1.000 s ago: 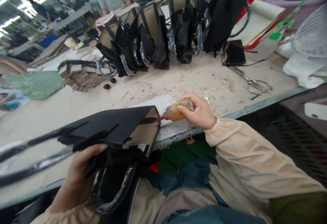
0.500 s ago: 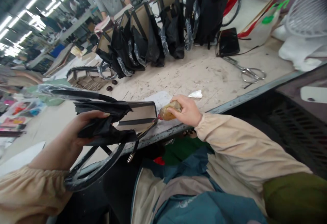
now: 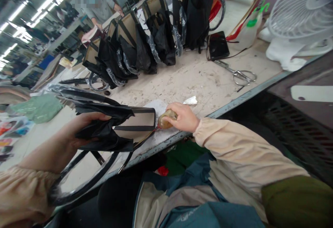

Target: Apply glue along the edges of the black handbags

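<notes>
My left hand (image 3: 78, 131) grips a black handbag (image 3: 122, 127) by its crumpled black lining, holding it on its side just above the table's near edge. The bag's tan inner panel faces me and its wrapped handles (image 3: 85, 172) hang down. My right hand (image 3: 183, 117) holds a small amber glue bottle (image 3: 166, 120) with a red nozzle. The nozzle tip touches the bag's right edge.
A row of black and tan handbags (image 3: 135, 47) stands along the far side of the worn worktable (image 3: 208, 82). Scissors (image 3: 239, 75), a black wallet (image 3: 218, 45) and a scrap of paper (image 3: 190, 100) lie to the right. A white fan (image 3: 299, 9) stands at the far right. Another person (image 3: 96, 6) works beyond.
My left hand turned the bag over onto its side and regripped its lining. My right hand with the glue bottle moved left and closer to the bag's edge.
</notes>
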Motion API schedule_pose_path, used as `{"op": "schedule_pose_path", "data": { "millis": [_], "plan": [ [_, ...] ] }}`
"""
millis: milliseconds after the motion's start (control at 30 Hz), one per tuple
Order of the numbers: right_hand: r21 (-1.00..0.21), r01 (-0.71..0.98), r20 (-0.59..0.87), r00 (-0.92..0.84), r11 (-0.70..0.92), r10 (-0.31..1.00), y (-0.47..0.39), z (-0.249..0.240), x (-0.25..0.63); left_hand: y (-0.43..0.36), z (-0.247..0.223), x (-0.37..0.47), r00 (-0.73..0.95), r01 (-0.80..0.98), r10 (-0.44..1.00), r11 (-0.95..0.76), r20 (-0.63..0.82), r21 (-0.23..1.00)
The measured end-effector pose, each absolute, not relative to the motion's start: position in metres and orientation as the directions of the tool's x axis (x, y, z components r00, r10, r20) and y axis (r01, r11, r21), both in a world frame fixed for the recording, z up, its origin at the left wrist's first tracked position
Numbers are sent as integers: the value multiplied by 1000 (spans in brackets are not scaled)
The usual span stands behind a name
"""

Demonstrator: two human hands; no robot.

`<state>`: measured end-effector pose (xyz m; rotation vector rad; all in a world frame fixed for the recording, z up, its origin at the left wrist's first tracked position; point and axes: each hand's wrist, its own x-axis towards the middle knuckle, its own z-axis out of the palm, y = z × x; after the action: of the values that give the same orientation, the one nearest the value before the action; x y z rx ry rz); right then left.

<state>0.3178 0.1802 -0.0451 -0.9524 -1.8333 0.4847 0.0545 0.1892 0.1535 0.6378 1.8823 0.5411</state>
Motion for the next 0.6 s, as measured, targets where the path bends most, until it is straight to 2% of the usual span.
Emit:
{"op": "schedule_pose_path", "data": {
  "millis": [333, 600],
  "plan": [
    [-702, 391, 578, -176, 595, 797, 185, -46, 324, 215, 145, 70, -308, 297, 649, 760, -696, 577],
    [-686, 416, 601, -138, 597, 787, 188, -40, 338, 216, 142, 57, -302, 315, 703, 711, -644, 629]
  ]
}}
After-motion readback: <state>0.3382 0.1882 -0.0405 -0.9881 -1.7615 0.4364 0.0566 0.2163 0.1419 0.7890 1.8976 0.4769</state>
